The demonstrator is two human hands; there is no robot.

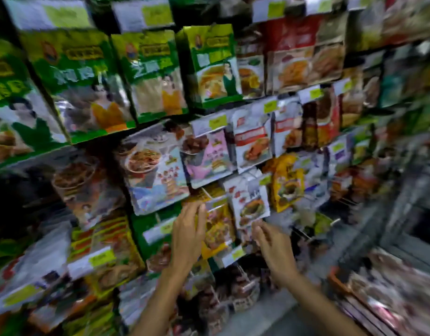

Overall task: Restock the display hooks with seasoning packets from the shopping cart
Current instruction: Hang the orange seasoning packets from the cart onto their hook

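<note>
Although motion blur softens every outline, both of the person's hands can be seen raised to the hanging display. The left hand (188,236) has its fingers straight and together, laid flat against the face of a yellow-orange seasoning packet (220,229) on a lower row, and it grips nothing. The right hand (273,246) has its fingers loosely bent, with the tips at the bottom edge of a white seasoning packet (250,202) hanging just beside the first. Whether they pinch that edge cannot be told.

Handling, as a judgement: the packets look like thin, glossy film pouches, so they are probably light, limp, rather slippery and not fragile. The best hold is likely a pinch at the top header, where the hanging hole should be. The other hand can steady the bottom edge or press back the packets already hung.

Counts:
- Hands: two.
- Packets under the hands: two.
- Green packets (148,73) fronting the upper row: four.
- Middle-row packets (206,156) facing out: four clearly.
- Bare hook (334,222) to the right: one plainly, perhaps more.
- Packets behind each front one: not countable.

A heap of pinkish packets (391,294) lies at lower right, apart from the hands. It is presumably the stock to be hung, but its number is lost to blur and no cart frame can be made out around it.
</note>
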